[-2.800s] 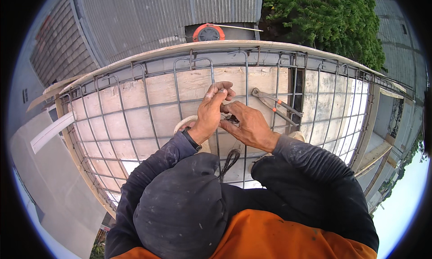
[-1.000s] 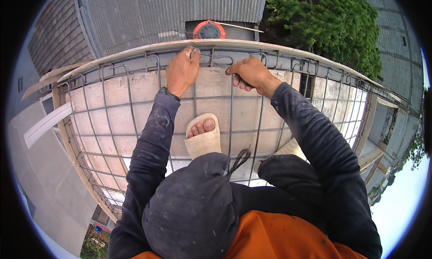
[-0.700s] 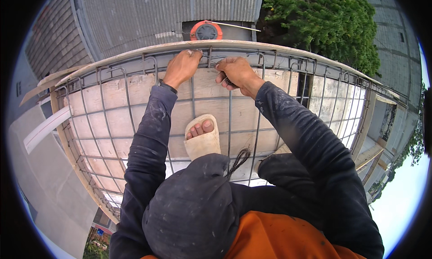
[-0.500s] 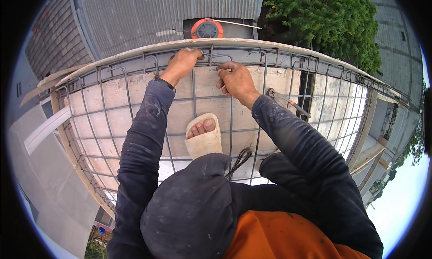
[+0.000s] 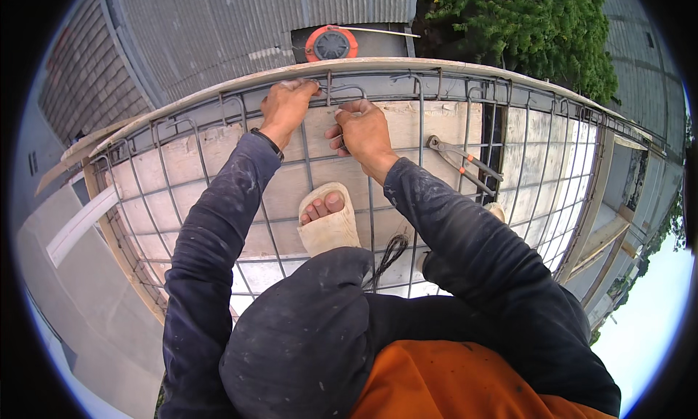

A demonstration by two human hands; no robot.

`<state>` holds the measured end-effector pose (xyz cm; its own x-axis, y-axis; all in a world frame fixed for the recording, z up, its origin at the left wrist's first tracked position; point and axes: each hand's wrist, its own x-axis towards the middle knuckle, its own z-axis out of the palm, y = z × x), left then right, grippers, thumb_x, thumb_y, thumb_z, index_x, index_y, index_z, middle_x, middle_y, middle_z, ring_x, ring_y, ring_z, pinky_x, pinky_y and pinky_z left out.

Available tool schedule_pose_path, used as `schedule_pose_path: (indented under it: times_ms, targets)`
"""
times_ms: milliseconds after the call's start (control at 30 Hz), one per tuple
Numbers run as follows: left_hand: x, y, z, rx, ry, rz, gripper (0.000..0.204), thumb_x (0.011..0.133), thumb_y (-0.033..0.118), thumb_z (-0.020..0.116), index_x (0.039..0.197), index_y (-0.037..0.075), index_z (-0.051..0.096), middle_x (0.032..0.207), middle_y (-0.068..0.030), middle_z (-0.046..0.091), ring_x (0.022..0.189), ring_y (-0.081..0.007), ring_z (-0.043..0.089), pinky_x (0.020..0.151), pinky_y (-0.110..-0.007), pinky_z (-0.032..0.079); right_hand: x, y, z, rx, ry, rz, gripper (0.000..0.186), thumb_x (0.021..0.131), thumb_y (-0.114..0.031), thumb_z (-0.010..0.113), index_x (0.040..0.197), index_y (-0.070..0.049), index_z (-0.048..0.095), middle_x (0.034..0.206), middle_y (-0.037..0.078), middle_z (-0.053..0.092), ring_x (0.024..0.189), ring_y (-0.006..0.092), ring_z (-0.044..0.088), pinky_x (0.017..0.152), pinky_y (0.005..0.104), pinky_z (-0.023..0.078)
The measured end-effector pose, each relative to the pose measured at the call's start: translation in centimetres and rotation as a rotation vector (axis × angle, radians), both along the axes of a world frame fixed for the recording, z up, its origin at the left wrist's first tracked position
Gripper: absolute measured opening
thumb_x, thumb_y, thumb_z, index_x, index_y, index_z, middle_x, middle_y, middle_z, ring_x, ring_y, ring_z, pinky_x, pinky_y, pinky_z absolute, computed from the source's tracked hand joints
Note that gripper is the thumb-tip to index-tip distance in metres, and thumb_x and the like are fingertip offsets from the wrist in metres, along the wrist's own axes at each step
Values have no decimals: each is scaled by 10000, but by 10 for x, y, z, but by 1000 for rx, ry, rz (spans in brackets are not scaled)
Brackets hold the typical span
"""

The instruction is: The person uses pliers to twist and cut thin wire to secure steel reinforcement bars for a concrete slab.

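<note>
My left hand (image 5: pixel 285 112) is at the far edge of a steel rebar grid (image 5: pixel 421 121), its fingers closed together at the edge bars. Just right of it, my right hand (image 5: pixel 367 137) is closed in a pinch below a hooked bar end (image 5: pixel 352 89). Whatever either hand grips is too small or hidden to make out. Pincers (image 5: pixel 459 154) with orange marks on their handles lie on the grid, right of my right hand. A loop of dark thin wire (image 5: pixel 392 257) rests nearer me, beside my sandalled foot (image 5: pixel 327 226).
Plywood panels (image 5: pixel 287 172) lie under the bars. A board edge (image 5: pixel 436 68) runs along the far side, with a drop beyond it to a corrugated roof (image 5: pixel 211 26), a red-rimmed round container (image 5: pixel 332 45) and a tree (image 5: pixel 523 33). A pale strip (image 5: pixel 83 226) sticks out at left.
My right hand has moved slightly left, closer to my left hand. Its forearm has shifted too, uncovering more of the pincers. My left hand stays at the edge bars.
</note>
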<state>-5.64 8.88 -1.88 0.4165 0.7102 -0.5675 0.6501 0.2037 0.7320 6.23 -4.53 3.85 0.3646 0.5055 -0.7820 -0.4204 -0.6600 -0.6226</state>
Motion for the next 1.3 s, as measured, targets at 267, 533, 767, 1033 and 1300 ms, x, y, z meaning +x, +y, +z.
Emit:
schedule_pose_path:
  times_ms: [267, 533, 767, 1033, 1300]
  targets:
    - [13, -20, 12, 310, 97, 26, 372, 915, 444, 653, 917, 115, 826, 874, -83, 789, 950, -315, 716, 986, -427, 429, -24, 2, -6, 76, 68, -320, 310, 1056, -131, 565, 1298, 62, 578, 896, 144, 759, 657, 164, 686, 543, 326, 553]
    - [6, -4, -7, 80, 24, 159, 351, 890, 342, 738, 941, 4, 818, 902, -97, 790, 924, -225, 715, 869, -337, 500, -23, -3, -6, 142, 401, -498, 441, 1045, -67, 574, 1473, 25, 519, 1037, 114, 747, 827, 145, 695, 628, 293, 576]
    - [13, -19, 7, 367, 155, -2, 391, 899, 431, 685, 992, 84, 838, 875, -139, 777, 913, -300, 748, 878, -394, 531, -23, -10, -7, 93, 105, -306, 321, 1026, -105, 596, 1300, 48, 666, 977, 128, 783, 765, 165, 735, 662, 306, 582]
    - [2, -13, 1, 144, -58, 104, 414, 986, 382, 635, 1070, 19, 817, 959, -117, 802, 956, -231, 735, 898, -369, 515, 10, -15, -31, 101, -419, 177, 242, 970, -189, 647, 1119, -19, 734, 940, 190, 800, 878, 379, 773, 818, 488, 581]
    - [1, 8, 32, -200, -101, 107, 370, 1009, 295, 643, 1182, -2, 781, 1098, -100, 814, 1194, -205, 652, 1166, -368, 348, 4, -16, -30, 113, -416, 116, 260, 980, -181, 654, 1151, 10, 696, 908, 179, 793, 807, 317, 775, 733, 435, 598]
